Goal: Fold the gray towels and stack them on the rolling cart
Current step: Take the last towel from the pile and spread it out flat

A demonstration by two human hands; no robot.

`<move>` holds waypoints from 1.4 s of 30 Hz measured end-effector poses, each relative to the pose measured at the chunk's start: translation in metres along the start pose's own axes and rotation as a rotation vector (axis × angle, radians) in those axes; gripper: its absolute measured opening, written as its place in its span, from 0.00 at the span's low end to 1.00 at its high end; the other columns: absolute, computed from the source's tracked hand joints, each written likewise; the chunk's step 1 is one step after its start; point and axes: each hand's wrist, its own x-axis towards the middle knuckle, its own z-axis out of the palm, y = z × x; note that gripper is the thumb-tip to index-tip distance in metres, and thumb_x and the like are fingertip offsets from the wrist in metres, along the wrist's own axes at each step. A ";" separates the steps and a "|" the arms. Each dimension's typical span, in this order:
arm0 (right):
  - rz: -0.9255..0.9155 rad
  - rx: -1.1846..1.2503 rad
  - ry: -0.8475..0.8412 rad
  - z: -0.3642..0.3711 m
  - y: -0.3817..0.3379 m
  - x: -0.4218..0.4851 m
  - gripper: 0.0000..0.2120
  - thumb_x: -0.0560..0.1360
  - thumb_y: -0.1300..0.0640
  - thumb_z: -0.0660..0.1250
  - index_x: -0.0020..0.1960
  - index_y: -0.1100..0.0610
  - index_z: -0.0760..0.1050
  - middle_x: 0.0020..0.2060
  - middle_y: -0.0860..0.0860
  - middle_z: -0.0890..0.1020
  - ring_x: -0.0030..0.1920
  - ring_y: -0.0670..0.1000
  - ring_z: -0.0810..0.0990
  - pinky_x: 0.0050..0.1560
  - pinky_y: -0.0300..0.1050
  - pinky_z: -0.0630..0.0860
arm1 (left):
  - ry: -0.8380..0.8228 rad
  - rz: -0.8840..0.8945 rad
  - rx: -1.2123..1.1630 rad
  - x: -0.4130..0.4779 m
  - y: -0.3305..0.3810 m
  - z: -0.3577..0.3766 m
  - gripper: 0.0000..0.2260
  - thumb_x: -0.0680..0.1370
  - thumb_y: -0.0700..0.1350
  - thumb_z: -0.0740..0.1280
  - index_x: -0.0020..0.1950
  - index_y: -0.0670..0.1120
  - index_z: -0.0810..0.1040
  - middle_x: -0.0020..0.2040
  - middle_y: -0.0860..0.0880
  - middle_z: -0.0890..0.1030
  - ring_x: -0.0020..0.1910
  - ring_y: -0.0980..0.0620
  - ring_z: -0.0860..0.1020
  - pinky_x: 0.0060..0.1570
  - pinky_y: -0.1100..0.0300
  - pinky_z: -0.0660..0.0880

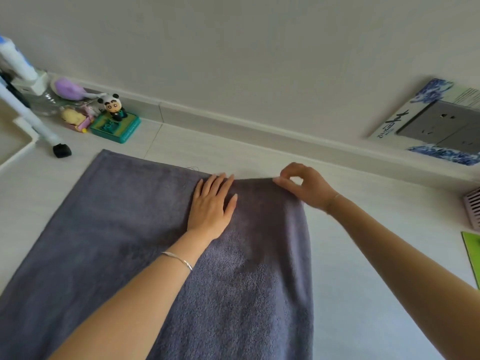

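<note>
One gray towel (pixel 117 216) lies spread flat on the pale tiled floor (pixel 363 242), running from the bottom edge of the view up towards the baseboard.

Off the towel's far left corner stands a white cart leg (pixel 28 110) ending in a black caster (pixel 61 150), just clear of the cloth. Beyond that corner, against the wall, sits a cluster of small toys, among them a panda-hooded figure (pixel 114 106) on a green base.

Your left hand (pixel 211 203) rests palm down on the towel near the middle of its far edge. Its fingers (pixel 215 183) are straight and close together, pressing the cloth flat, and a thin bracelet (pixel 179 259) circles the wrist.

From that hand rightward the towel seems to lie as a second, fluffier layer; I cannot tell how far the fold runs.

Your right hand (pixel 304 185) is at the towel's far right corner. Its thumb and forefinger (pixel 281 181) are clamped on the top edge of the cloth, and the other fingers curl above it.

Right of the towel, a gray wall socket (pixel 439 123) sits low on the wall inside a blue-and-white patterned surround. Nearer, at the right border, you see a pink slatted basket (pixel 474 211) and the corner of a green sheet (pixel 471 258), both well apart from the towel.
</note>
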 end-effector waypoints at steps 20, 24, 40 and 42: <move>0.285 0.258 -0.360 -0.077 0.047 -0.020 0.26 0.68 0.39 0.71 0.34 0.63 0.69 0.31 0.49 0.71 0.36 0.46 0.70 0.43 0.43 0.64 | -0.015 -0.038 0.053 0.004 0.001 0.003 0.28 0.79 0.58 0.40 0.75 0.52 0.61 0.75 0.49 0.62 0.76 0.47 0.56 0.74 0.48 0.49; 0.229 -0.170 -0.337 -0.065 0.059 -0.018 0.32 0.71 0.32 0.61 0.33 0.63 0.66 0.29 0.53 0.67 0.33 0.50 0.66 0.39 0.45 0.62 | -0.023 -0.041 0.078 0.004 0.000 0.003 0.28 0.79 0.58 0.40 0.76 0.52 0.60 0.76 0.49 0.62 0.76 0.46 0.57 0.74 0.49 0.49; 0.547 0.454 0.483 0.021 0.056 -0.082 0.27 0.74 0.55 0.70 0.68 0.58 0.63 0.61 0.48 0.70 0.52 0.50 0.75 0.50 0.42 0.72 | -0.007 -0.010 -0.029 0.001 0.032 -0.010 0.29 0.79 0.57 0.40 0.76 0.48 0.58 0.77 0.47 0.58 0.77 0.46 0.52 0.74 0.49 0.41; 0.659 0.586 0.500 0.028 0.046 -0.109 0.23 0.75 0.53 0.69 0.66 0.56 0.65 0.60 0.50 0.74 0.52 0.52 0.78 0.51 0.44 0.76 | -0.012 0.086 -0.104 -0.024 0.053 -0.012 0.27 0.80 0.57 0.41 0.76 0.49 0.58 0.77 0.49 0.58 0.77 0.48 0.51 0.74 0.51 0.40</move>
